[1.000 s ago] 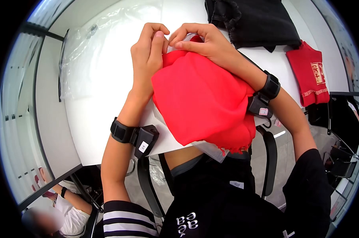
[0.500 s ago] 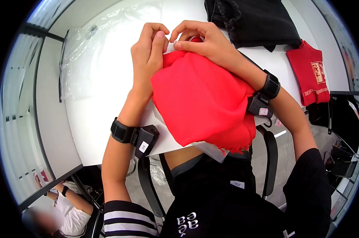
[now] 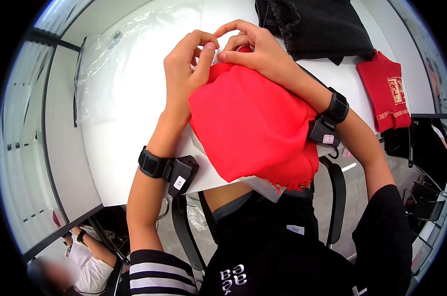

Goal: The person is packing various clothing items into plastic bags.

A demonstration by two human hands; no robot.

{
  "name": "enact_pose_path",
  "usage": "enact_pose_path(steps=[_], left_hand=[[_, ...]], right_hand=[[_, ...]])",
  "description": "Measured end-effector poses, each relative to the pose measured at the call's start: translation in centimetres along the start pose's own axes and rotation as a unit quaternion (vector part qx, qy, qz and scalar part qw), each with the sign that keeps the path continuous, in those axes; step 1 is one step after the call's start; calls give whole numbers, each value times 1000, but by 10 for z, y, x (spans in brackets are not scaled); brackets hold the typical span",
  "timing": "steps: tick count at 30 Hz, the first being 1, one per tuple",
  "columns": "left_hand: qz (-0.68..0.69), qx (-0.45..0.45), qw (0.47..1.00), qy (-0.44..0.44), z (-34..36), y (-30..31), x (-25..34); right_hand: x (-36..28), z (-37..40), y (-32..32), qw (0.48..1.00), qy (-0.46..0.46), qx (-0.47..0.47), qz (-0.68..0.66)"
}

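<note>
A bright red fringed scarf lies bunched over the near edge of the white table, its fringe hanging toward my lap. Clear plastic shows beneath its lower end. At the scarf's top edge, my left hand has its fingers curled in, thumb near the index finger; what they hold, if anything, is hidden. Close against it, my right hand pinches with thumb and bent fingers at a small whitish bit by the scarf's top; I cannot make out what it is. The two hands' fingertips almost meet.
The white table carries a clear plastic sheet at the left. Folded black denim lies at the back right, beside a dark red folded cloth. Another person sits at lower left. A chair armrest is near my lap.
My left hand has shifted slightly right, bringing its fingertips closer to my right hand. My right index finger has lifted a little. The scarf has stayed nearly still.
</note>
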State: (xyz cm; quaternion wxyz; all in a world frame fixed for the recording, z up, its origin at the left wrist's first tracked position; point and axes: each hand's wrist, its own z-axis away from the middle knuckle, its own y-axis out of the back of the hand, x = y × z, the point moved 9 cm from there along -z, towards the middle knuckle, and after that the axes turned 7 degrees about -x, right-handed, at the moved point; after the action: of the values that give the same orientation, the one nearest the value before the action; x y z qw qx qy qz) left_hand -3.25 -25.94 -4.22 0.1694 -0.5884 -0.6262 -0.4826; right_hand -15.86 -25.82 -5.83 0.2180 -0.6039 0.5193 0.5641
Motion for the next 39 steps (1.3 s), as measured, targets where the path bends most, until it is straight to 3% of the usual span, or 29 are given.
enact_pose_path(steps=[14,39], left_hand=[[-115,-31,993,-4,0,-3,8],[-99,-41,994,-27,0,-5,11]], right_hand=[[1,1,0,1000,1,3,-11],[0,1,0,1000,0,0,-9]])
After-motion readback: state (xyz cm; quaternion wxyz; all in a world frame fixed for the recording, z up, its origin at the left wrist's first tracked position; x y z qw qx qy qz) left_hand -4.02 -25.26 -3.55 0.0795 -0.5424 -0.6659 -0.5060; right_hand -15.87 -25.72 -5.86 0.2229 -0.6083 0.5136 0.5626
